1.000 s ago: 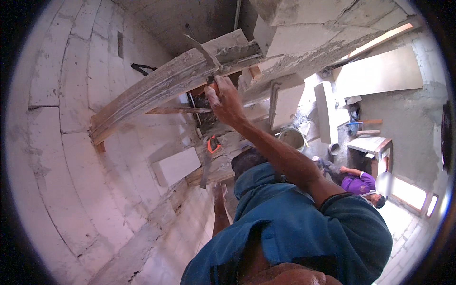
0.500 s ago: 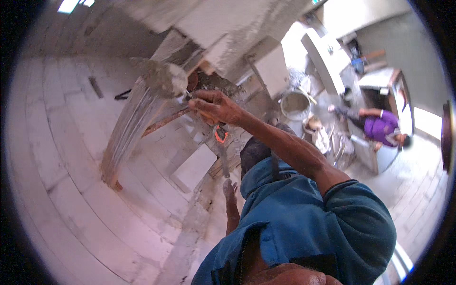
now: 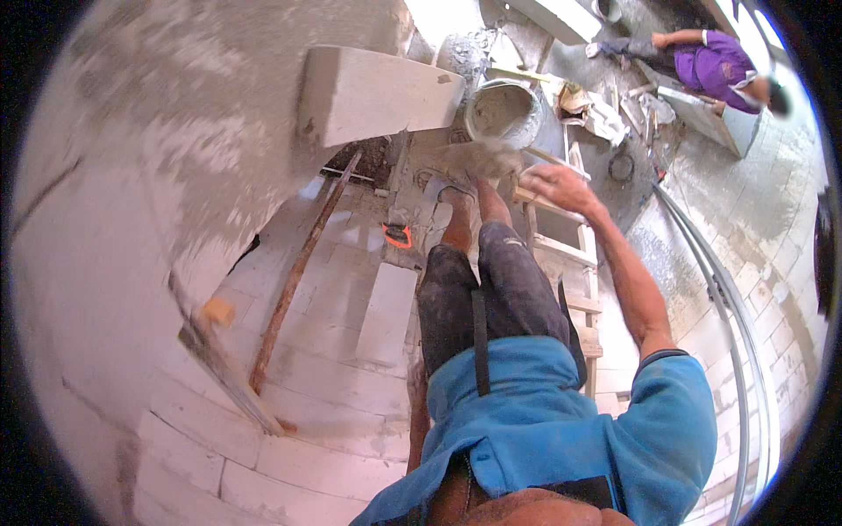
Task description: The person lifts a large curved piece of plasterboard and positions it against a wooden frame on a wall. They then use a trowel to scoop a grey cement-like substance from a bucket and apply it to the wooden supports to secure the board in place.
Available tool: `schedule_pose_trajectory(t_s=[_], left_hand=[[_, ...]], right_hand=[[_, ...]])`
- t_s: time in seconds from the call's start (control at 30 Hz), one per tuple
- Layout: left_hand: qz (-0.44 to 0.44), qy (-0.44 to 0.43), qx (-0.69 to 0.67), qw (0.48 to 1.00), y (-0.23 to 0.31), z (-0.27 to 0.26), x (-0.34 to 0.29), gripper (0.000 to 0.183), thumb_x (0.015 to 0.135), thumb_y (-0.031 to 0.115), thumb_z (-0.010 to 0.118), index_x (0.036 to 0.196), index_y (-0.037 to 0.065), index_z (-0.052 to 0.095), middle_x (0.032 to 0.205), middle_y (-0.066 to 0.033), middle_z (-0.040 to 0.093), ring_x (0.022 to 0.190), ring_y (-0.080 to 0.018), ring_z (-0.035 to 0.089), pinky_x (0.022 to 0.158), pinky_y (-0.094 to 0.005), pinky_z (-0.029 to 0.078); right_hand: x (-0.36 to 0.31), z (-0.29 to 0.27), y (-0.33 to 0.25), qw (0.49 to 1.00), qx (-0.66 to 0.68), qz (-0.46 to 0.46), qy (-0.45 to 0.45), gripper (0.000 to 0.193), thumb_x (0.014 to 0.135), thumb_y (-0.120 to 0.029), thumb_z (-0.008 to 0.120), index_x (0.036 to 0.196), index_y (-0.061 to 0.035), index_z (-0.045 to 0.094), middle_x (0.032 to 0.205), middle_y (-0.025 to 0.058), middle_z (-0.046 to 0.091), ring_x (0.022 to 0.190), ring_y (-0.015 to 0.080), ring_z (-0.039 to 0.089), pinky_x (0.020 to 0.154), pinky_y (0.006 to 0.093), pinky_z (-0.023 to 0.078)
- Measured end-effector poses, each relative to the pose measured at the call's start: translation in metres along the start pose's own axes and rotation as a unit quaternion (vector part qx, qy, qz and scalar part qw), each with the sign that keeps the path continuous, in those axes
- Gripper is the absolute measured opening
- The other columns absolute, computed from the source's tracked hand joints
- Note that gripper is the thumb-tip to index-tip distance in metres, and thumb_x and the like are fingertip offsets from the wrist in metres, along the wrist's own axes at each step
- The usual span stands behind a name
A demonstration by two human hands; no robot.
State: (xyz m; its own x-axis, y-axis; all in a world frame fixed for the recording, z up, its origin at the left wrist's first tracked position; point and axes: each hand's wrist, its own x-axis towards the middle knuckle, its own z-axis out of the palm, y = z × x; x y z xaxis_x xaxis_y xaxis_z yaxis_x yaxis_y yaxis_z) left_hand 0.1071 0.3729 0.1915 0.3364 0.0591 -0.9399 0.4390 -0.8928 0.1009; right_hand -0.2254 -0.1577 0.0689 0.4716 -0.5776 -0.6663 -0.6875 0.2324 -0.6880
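Observation:
My right hand [image 3: 559,188] is closed round the handle end of a trowel, its round grey blade [image 3: 485,159] blurred by motion. The blade is just on the near side of a mortar bucket [image 3: 530,133], above my feet. My left hand [image 3: 417,375] hangs low beside my left thigh; its fingers are too hidden to read. On the floor left of my feet lies a saw with an orange handle [image 3: 397,235]. A pale flat block [image 3: 387,314] lies nearer, left of my legs.
A wooden ladder [image 3: 567,252] stands right of my legs. A wooden pole [image 3: 303,276] slants at the left, near a board [image 3: 230,373]. A large pale block [image 3: 377,95] juts from the plastered wall. Another person in purple [image 3: 715,70] is at the far right. Metal rails [image 3: 724,298] curve rightward.
My right hand has swung right with the trowel, away from the wall-side boards towards the bucket. The view has turned, bringing my legs and the ladder into sight. My left hand is lower.

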Motion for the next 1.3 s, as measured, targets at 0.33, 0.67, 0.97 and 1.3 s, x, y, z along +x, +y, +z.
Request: schedule_pose_trajectory(t_s=[0.33, 0.67, 0.97, 1.3], left_hand=[[-0.115, 0.031, 0.232, 0.966, 0.042, -0.040, -0.030, 0.055, 0.099, 0.044, 0.053, 0.136, 0.004, 0.049, 0.131, -0.0143, 0.054, 0.112, -0.0277, 0.058, 0.093, -0.0399, 0.048], [-0.177, 0.047, 0.284, 0.941, 0.036, -0.057, -0.030, 0.057, 0.099, 0.048, 0.051, 0.133, 0.003, 0.052, 0.127, -0.0149, 0.056, 0.111, -0.0280, 0.058, 0.093, -0.0393, 0.047], [-0.166, 0.045, 0.329, 0.928, 0.060, -0.081, -0.009, 0.059, 0.099, 0.052, 0.048, 0.129, 0.001, 0.056, 0.124, -0.0156, 0.059, 0.110, -0.0282, 0.058, 0.092, -0.0388, 0.047], [-0.056, 0.072, 0.323, 0.942, 0.048, -0.119, 0.011, 0.064, 0.099, 0.056, 0.042, 0.122, -0.001, 0.061, 0.119, -0.0159, 0.060, 0.110, -0.0266, 0.056, 0.094, -0.0396, 0.045]], right_hand=[[0.218, 0.047, 0.286, 0.880, -0.396, 0.148, 0.217, 0.020, 0.090, -0.022, 0.054, 0.095, -0.0050, 0.064, 0.092, 0.0151, 0.068, 0.083, 0.0355, 0.070, 0.069, 0.0487, 0.056], [0.248, 0.164, 0.299, 0.942, -0.092, 0.265, 0.186, 0.049, 0.094, -0.049, 0.056, 0.101, -0.0022, 0.069, 0.102, 0.0228, 0.068, 0.098, 0.0432, 0.065, 0.083, 0.0501, 0.051], [0.210, 0.145, 0.312, 0.959, 0.089, 0.230, 0.140, 0.054, 0.089, -0.056, 0.060, 0.109, -0.0072, 0.072, 0.101, 0.0182, 0.071, 0.094, 0.0329, 0.066, 0.085, 0.0412, 0.049], [0.165, 0.121, 0.307, 0.964, 0.159, 0.165, 0.136, 0.049, 0.090, -0.050, 0.061, 0.109, -0.0059, 0.072, 0.095, 0.0140, 0.072, 0.087, 0.0235, 0.066, 0.083, 0.0359, 0.049]])
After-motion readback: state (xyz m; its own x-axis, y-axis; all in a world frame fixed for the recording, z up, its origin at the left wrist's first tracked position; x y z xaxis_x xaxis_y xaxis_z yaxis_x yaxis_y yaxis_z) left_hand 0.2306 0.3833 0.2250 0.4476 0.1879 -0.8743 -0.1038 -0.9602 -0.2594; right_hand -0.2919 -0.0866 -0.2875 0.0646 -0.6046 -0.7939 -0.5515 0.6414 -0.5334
